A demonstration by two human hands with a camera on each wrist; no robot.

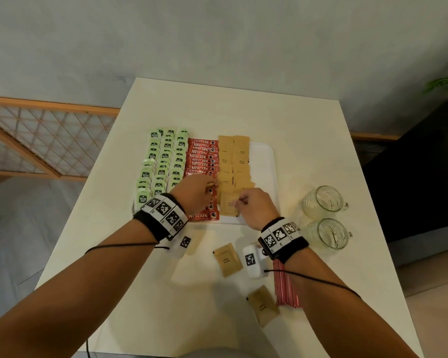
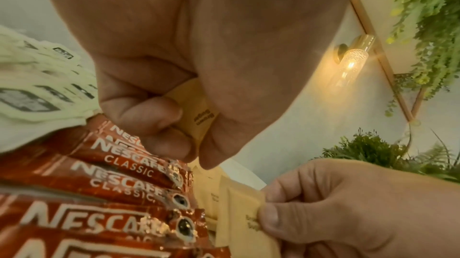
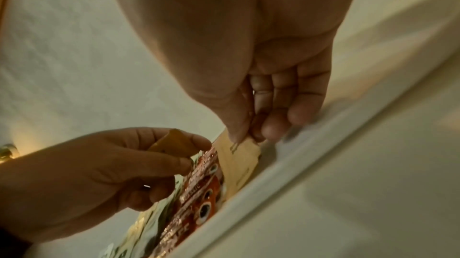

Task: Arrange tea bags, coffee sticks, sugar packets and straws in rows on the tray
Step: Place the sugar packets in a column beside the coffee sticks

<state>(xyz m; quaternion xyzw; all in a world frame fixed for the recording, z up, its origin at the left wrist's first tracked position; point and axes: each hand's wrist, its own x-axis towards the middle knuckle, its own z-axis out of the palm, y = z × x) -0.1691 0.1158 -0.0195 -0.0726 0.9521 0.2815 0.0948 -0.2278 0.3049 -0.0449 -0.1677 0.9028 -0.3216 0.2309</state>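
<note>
A white tray [image 1: 265, 161] carries rows of green tea bags [image 1: 163, 161], red coffee sticks [image 1: 202, 156] and brown sugar packets [image 1: 233, 156]. My left hand [image 1: 199, 192] hovers over the near coffee sticks and grips a brown sugar packet [image 2: 196, 113] between thumb and curled fingers. My right hand [image 1: 254, 205] pinches the corner of another sugar packet [image 1: 229, 205] that lies at the near end of the sugar row. In the right wrist view that packet [image 3: 236, 156] sits beside the tray's rim [image 3: 286, 173]. Red straws [image 1: 286, 288] lie in a bundle on the table under my right forearm.
Two loose sugar packets [image 1: 226, 259] [image 1: 263, 304] lie on the white table [image 1: 243, 109] near me. Two glass mugs [image 1: 321, 201] [image 1: 329, 233] stand right of the tray. A wooden lattice screen [image 1: 42, 140] is at the left, plants [image 2: 423, 26] at the right.
</note>
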